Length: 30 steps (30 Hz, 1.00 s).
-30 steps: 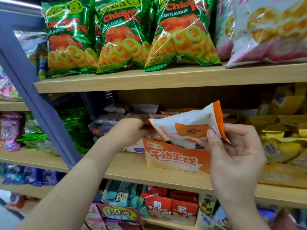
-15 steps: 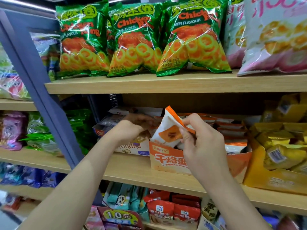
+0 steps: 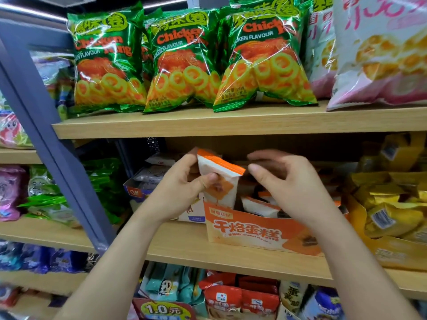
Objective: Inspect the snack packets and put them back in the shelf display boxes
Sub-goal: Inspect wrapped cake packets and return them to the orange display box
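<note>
Both arms reach up from the near edge to the middle shelf [image 3: 184, 248] of a snack display. The left hand [image 3: 182, 188] pinches a white packet [image 3: 221, 179] between thumb and fingers, holding it upright by its left side, its orange sealed strip on top and tilted down to the right. The right hand [image 3: 284, 190] hovers just right of that strip, fingers curled and spread loosely, thumb tip close to the packet's corner but apart from it; its far fingers are blurred. The packet's lower end dips into the left end of an orange display box [image 3: 254, 232], printed with white characters, which stands on the shelf. An orange patch shows on the packet's face. More packets [image 3: 261, 205] of the same kind lie inside the box. Green chicken-flavour ring bags [image 3: 182, 61] stand on the shelf above, and yellow packs [image 3: 392, 213] sit to the right.
</note>
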{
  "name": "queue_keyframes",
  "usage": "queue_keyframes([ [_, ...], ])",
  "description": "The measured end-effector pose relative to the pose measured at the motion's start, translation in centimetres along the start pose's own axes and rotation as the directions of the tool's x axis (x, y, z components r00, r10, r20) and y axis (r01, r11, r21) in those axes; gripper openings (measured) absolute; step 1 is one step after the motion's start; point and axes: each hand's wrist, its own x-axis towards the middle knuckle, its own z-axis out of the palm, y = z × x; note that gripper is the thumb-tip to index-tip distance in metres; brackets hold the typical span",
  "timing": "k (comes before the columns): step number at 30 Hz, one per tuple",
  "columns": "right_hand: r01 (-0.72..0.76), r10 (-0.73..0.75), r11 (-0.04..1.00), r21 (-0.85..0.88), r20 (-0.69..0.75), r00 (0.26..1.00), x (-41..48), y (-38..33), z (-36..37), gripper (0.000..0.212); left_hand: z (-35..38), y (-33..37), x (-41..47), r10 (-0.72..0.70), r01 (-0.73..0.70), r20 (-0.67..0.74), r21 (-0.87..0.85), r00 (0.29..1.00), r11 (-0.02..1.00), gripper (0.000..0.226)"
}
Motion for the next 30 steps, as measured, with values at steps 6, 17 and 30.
queue_keyframes([
  [6, -0.152, 0.268, 0.779, -0.609, 0.104, 0.958, 1.6, 1.1, 2.7, 0.028, 0.0, -1.9, -0.8, -0.048, 0.02, -0.128, -0.214, 0.991, 0.977, 0.027],
  [17, -0.122, 0.184, 0.71, -0.693, 0.015, 0.983, -0.1, -0.3, 4.6, 0.015, 0.5, -1.3, -2.8, 0.107, -0.108, -0.015, -0.133, 0.994, 0.985, 0.037],
  [30, 0.024, -0.093, 0.824, -0.566, -0.093, 0.991, -3.3, -1.5, 3.8, 0.028, 0.7, -2.4, -5.2, 0.023, -0.026, 0.056, 0.044, 0.998, 0.999, 0.029],
])
